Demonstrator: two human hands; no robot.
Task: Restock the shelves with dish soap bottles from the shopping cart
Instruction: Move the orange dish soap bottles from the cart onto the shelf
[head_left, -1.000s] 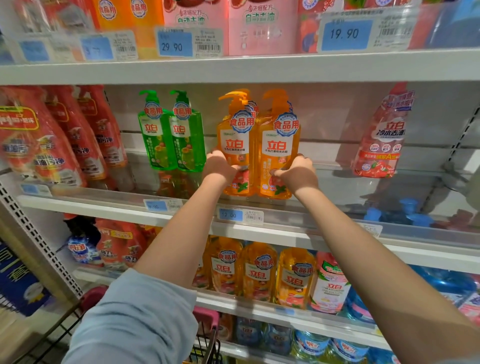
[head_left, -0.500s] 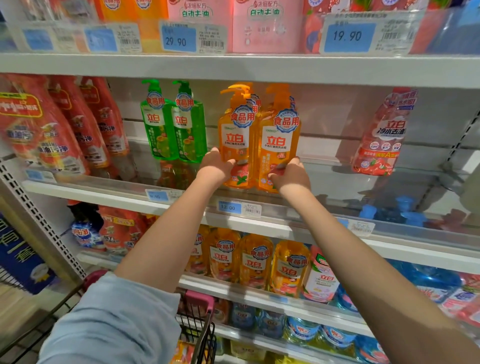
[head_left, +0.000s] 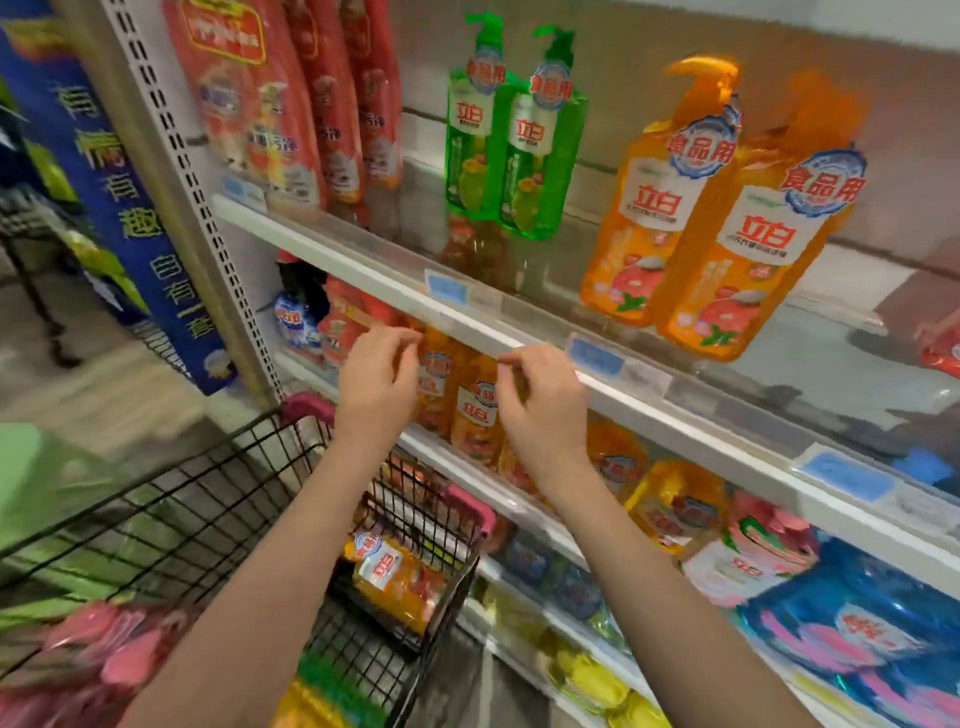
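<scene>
Currently: hands empty, stock on shelf and in cart.
Shopping cart (head_left: 182, 499) nearest, one orange 立白 dish soap bottle (head_left: 387, 569) lying inside. Left hand (head_left: 376, 374) and right hand (head_left: 540, 402) just under the shelf lip (head_left: 363, 273), fingers loosely curled, gripping nothing. Beyond, two orange pump bottles (head_left: 652, 218) upright on the shelf, labelled 立白 and 食品用; green 立白 bottles (head_left: 519, 140) to their left.

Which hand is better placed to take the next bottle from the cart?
Probably the left hand: it is above the bottle in the cart; the right hand is nearer the shelf.
</scene>
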